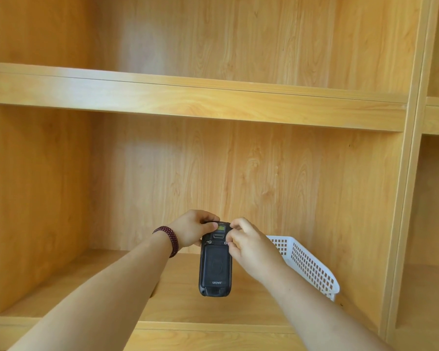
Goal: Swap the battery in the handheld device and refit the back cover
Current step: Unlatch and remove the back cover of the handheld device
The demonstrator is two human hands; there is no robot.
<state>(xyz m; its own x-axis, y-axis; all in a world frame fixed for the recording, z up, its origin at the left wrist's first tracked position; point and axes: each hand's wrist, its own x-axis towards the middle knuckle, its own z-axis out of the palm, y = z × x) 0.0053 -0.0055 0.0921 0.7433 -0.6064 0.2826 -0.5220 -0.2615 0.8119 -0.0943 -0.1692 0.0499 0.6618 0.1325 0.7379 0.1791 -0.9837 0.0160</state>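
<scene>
A black handheld device (pixel 215 269) is held in the air above a wooden shelf, back side toward me, with its back cover (pixel 215 266) in place and the word "urovo" near its lower end. My left hand (pixel 192 230) grips the device's top end, thumb lying across it. My right hand (pixel 249 247) pinches at the small latch (pixel 226 243) on the cover's upper right corner. A matching latch (pixel 208 241) shows at the upper left. No loose battery is in view.
A white perforated plastic basket (pixel 307 264) stands on the wooden shelf (pixel 188 310) just right of my right hand, partly hidden by it. A second shelf board (pixel 188 97) runs overhead. An upright panel (pixel 403 198) bounds the bay on the right.
</scene>
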